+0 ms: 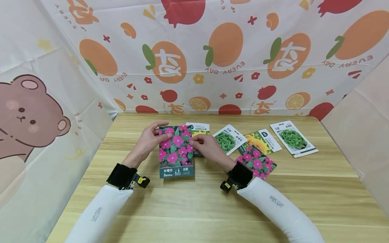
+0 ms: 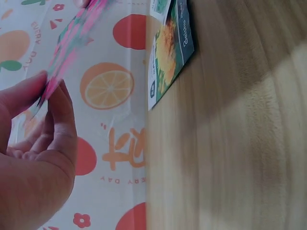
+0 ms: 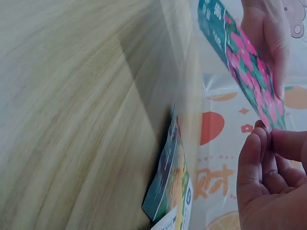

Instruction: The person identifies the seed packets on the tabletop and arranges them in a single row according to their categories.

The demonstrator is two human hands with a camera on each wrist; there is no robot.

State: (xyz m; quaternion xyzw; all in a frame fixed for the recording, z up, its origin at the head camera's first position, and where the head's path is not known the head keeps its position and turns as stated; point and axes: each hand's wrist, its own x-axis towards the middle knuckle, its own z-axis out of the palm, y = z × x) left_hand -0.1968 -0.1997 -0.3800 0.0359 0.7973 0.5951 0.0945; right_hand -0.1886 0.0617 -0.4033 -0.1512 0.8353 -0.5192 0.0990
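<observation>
Head view: two hands in white sleeves hold a pink-flower packet (image 1: 176, 152) upright-facing above a wooden table (image 1: 212, 202). The left hand (image 1: 149, 140) pinches its upper left edge between thumb and fingers; the right hand (image 1: 206, 146) pinches its right edge. Just behind the packet lies a yellow packet (image 1: 199, 129), mostly hidden. To the right lie a green-leaf packet (image 1: 229, 138), a sunflower packet (image 1: 261, 141), a second pink packet (image 1: 258, 163) near the right wrist, and another leaf packet (image 1: 293, 138) farthest right. A fruit-print cloth (image 1: 225, 57) hangs behind.

Left wrist view: the left hand (image 2: 36, 143) grips the blurred pink packet (image 2: 72, 43) edge between thumb and curled fingers, off the table. A sunflower-print packet (image 2: 170, 57) lies flat on the wood.

Right wrist view: the right hand (image 3: 268, 172) pinches the pink packet's (image 3: 244, 57) lower edge with fingertips pressed together; the left hand (image 3: 268, 33) holds its far side. A packet (image 3: 170, 187) lies on the table below.
</observation>
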